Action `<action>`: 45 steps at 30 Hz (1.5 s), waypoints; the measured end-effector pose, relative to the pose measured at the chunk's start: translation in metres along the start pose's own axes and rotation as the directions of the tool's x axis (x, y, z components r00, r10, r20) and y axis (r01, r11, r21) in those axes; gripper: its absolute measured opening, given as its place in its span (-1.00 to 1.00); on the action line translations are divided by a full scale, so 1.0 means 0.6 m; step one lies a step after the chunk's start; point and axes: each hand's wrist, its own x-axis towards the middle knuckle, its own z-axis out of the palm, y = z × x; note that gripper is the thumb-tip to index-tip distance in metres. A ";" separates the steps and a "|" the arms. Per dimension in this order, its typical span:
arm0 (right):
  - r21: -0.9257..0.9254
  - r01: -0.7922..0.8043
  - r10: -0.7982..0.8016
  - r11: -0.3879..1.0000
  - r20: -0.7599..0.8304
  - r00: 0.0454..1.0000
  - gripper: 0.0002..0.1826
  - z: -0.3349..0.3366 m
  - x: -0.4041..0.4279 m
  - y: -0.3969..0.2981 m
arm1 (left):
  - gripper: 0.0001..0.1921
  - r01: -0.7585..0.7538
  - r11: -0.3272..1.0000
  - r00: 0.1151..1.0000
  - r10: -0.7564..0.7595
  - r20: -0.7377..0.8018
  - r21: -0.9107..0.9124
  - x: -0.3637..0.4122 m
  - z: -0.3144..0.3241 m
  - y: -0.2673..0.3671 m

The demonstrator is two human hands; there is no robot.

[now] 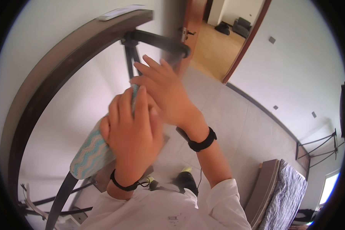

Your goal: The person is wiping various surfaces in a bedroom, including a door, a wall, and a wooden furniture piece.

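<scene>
A teal-and-white zigzag cloth (pixel 90 155) lies wrapped along a black metal bar (pixel 61 192) that slants up from the lower left. My left hand (pixel 133 126) is curled over the cloth, its fingers around it and the bar. Just above and to the right, my right hand (pixel 166 92) is at the cloth's upper end with its fingers spread. Its palm side is hidden, and I cannot see anything held in it. Both wrists carry black bands.
A brown board edge (pixel 46 89) curves along the left, with a white flat item (pixel 119 13) on top. Black tubing (pixel 158 40) stands beyond my hands. An orange-brown door (pixel 187 37) is open ahead. A mattress (pixel 284 198) stands at the lower right.
</scene>
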 end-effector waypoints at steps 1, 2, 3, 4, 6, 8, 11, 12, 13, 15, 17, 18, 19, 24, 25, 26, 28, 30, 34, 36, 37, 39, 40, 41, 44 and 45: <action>-0.004 -0.002 0.002 1.000 0.026 1.000 -0.68 -0.015 -0.003 0.020 | -0.59 -0.021 1.000 1.000 0.021 0.014 -0.002 0.012 0.018 0.009; -0.006 -0.036 0.036 0.999 0.014 0.999 -0.68 -0.024 -0.011 0.041 | -0.62 -0.027 0.998 0.999 0.026 -0.027 -0.053 0.023 0.036 0.019; 0.040 0.033 -0.030 0.999 -0.071 0.997 -0.70 -0.023 -0.016 0.061 | -0.65 -0.034 0.994 0.997 0.027 -0.066 -0.104 0.033 0.054 0.026; 0.070 0.107 -0.095 0.992 -0.158 0.983 -0.71 -0.025 -0.018 0.078 | -0.68 -0.079 0.984 0.988 0.056 -0.142 -0.162 0.045 0.066 0.031; 0.072 0.259 -0.218 0.963 -0.353 0.910 -0.81 -0.009 -0.019 0.130 | -0.73 -0.149 0.971 0.952 0.090 -0.292 -0.185 0.068 0.117 0.049; 0.090 0.317 -0.244 0.944 -0.457 0.856 -0.86 0.003 -0.017 0.145 | -0.73 -0.162 0.957 0.896 0.040 -0.442 -0.243 0.067 0.171 0.067; 0.139 0.387 -0.276 0.912 -0.491 0.827 -0.80 -0.001 -0.016 0.178 | -0.69 -0.160 0.904 0.831 -0.093 -0.548 -0.396 0.072 0.226 0.100; 0.147 0.434 -0.286 0.889 -0.563 0.776 -0.80 -0.002 -0.019 0.206 | -0.69 -0.193 0.885 0.841 -0.074 -0.536 -0.425 0.082 0.247 0.120; 0.148 0.433 -0.277 0.889 -0.579 0.767 -0.80 -0.015 -0.024 0.235 | -0.71 -0.189 0.870 0.820 -0.116 -0.560 -0.456 0.084 0.265 0.133; 0.162 0.262 -0.153 0.951 -0.490 0.858 -0.83 -0.071 -0.085 0.313 | -0.71 -0.173 0.797 0.838 -0.190 -0.512 -0.579 0.106 0.358 0.196; 0.261 0.216 -0.044 0.941 -0.538 0.842 -0.83 -0.140 -0.084 0.354 | -0.73 -0.278 0.879 0.788 -0.023 -0.615 -0.388 0.149 0.389 0.240; 0.299 0.129 0.054 0.946 -0.536 0.843 -0.82 -0.167 -0.098 0.392 | -0.73 -0.268 0.873 0.801 -0.033 -0.597 -0.407 0.144 0.421 0.243; 0.265 0.146 0.043 0.953 -0.597 0.801 -0.79 -0.173 -0.086 0.410 | -0.73 -0.213 0.879 0.857 -0.042 -0.513 -0.427 0.152 0.433 0.249; 0.193 -0.033 0.099 0.981 -0.338 0.936 -0.81 -0.223 -0.156 0.582 | -0.71 0.089 0.698 0.995 -0.090 0.037 -0.711 0.193 0.626 0.322; 0.176 -0.101 0.143 0.979 -0.244 0.959 -0.81 -0.236 -0.173 0.623 | -0.70 0.160 0.651 0.987 -0.085 0.138 -0.742 0.204 0.673 0.339; 0.134 -0.168 0.193 0.977 -0.212 0.958 -0.78 -0.253 -0.201 0.669 | -0.69 0.233 0.583 0.968 -0.062 0.244 -0.778 0.213 0.733 0.366; 0.099 -0.298 0.311 0.949 -0.150 0.939 -0.73 -0.289 -0.250 0.761 | -0.68 0.384 0.469 0.900 0.001 0.435 -0.796 0.242 0.845 0.413; 0.075 -0.451 0.457 0.889 -0.123 0.881 -0.75 -0.325 -0.302 0.836 | -0.67 0.474 0.402 0.848 0.032 0.529 -0.784 0.264 0.909 0.440; -0.028 -0.779 0.773 0.626 -0.107 0.625 -0.78 -0.398 -0.389 0.955 | -0.75 0.572 0.424 0.779 -0.011 0.627 -0.702 0.370 1.040 0.533; -0.026 -0.892 0.889 0.451 -0.083 0.451 -0.79 -0.424 -0.442 0.976 | -0.73 0.489 0.563 0.730 0.153 0.666 -0.666 0.400 1.097 0.571; -0.019 -0.928 0.924 0.373 -0.082 0.373 -0.79 -0.432 -0.464 0.994 | -0.72 0.467 0.546 0.706 0.243 0.665 -0.696 0.423 1.127 0.597; -0.053 -0.941 0.930 0.334 -0.142 0.338 -0.81 -0.451 -0.490 1.033 | -0.72 0.422 0.542 0.648 0.379 0.660 -0.726 0.480 1.169 0.657; -0.059 -0.953 0.929 0.299 -0.210 0.304 -0.83 -0.462 -0.491 1.044 | -0.70 0.359 0.547 0.573 0.510 0.641 -0.756 0.506 1.179 0.679; -0.062 -0.952 0.929 0.299 -0.211 0.305 -0.83 -0.468 -0.497 1.066 | -0.70 0.360 0.544 0.574 0.511 0.640 -0.758 0.524 1.204 0.695; 0.062 -0.996 0.881 0.068 -0.472 0.030 -0.85 -0.491 -0.516 1.150 | -0.69 0.534 0.567 -0.004 0.744 0.669 -0.627 0.572 1.305 0.744; 0.128 -0.991 0.814 0.028 -0.579 -0.052 -0.85 -0.496 -0.524 1.185 | -0.64 0.716 0.411 -0.040 0.831 0.554 -0.564 0.573 1.339 0.755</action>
